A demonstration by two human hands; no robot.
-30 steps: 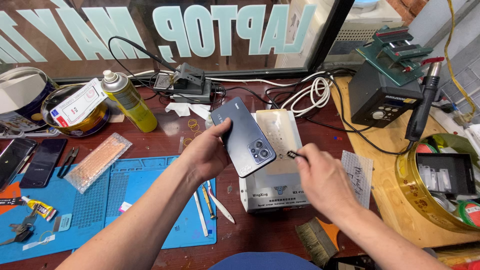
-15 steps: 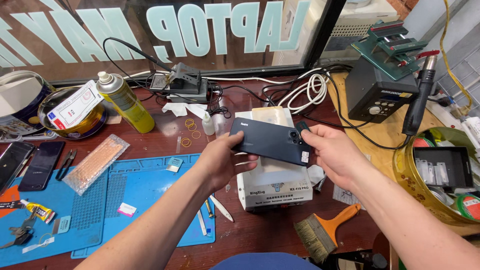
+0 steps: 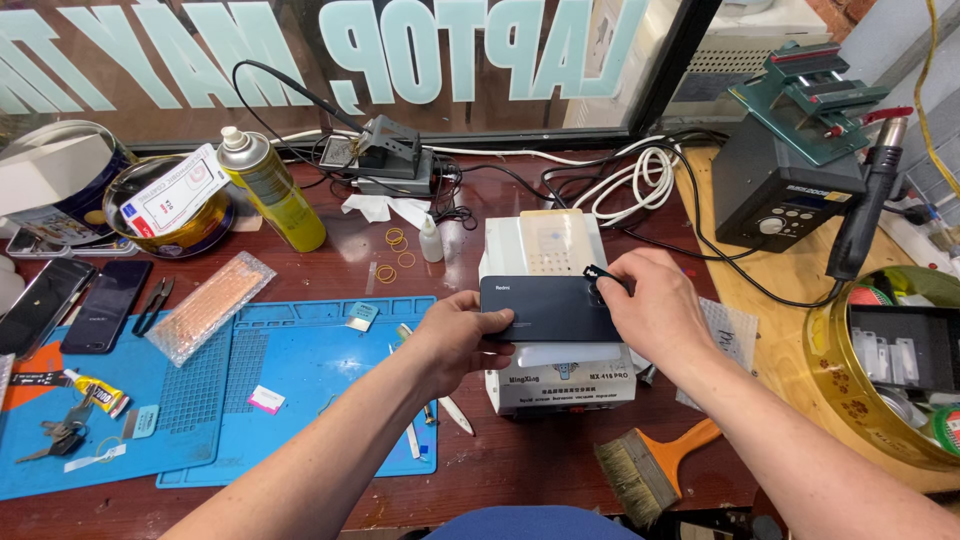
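In the head view, both hands hold a dark smartphone (image 3: 548, 308) flat and lengthwise, back side up, just above a white box-shaped machine (image 3: 556, 370). The left hand (image 3: 452, 340) is closed on the phone's left end, thumb on top and fingers curled under. The right hand (image 3: 655, 310) grips the right end, with its fingertips (image 3: 612, 285) pinched at the top right corner, where a small dark piece shows; whether that is a tool or part of the phone is hard to tell.

Directly under the grip, the machine's pale top plate shows beyond the phone's far edge. Beyond the grip, a small white dropper bottle (image 3: 430, 241) stands near a few yellow rubber bands (image 3: 396, 240), and further off to the left stands a yellow spray can (image 3: 270, 190). Left of the left hand lies a blue work mat (image 3: 300, 370) on the red-brown bench. Below the right forearm lies a brush with an orange handle (image 3: 650, 470). Far right of the grip, a black station (image 3: 780, 195) sits beside a coil of white cable (image 3: 640, 180).
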